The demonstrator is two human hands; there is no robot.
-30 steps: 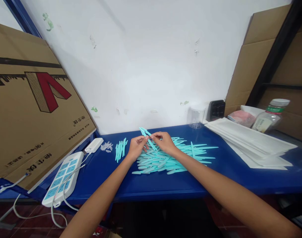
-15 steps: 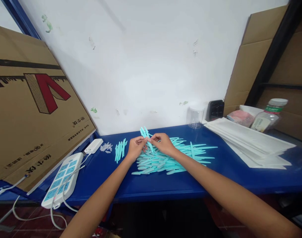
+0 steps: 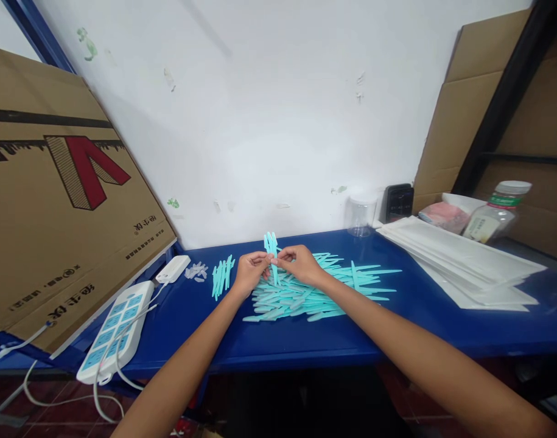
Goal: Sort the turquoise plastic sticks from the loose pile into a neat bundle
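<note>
1. Turquoise sticks [image 3: 271,243] stand bunched at frame centre, pinched between thumb and fingertips of my left hand [image 3: 252,272] and right hand [image 3: 301,264], above a loose pile [image 3: 285,301].
2. Left: a small row of sticks [image 3: 222,277], translucent bits [image 3: 196,272], power strip [image 3: 118,331].
3. Right: white sheets [image 3: 465,261], jar [image 3: 361,219], bottle [image 3: 495,213].
4. Blue tabletop [image 3: 413,298] shows between pile and sheets; its front edge crosses lower centre.

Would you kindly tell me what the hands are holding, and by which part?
The left hand and right hand pinch several turquoise sticks, perhaps eyebrow razors, near mid-length.
</note>
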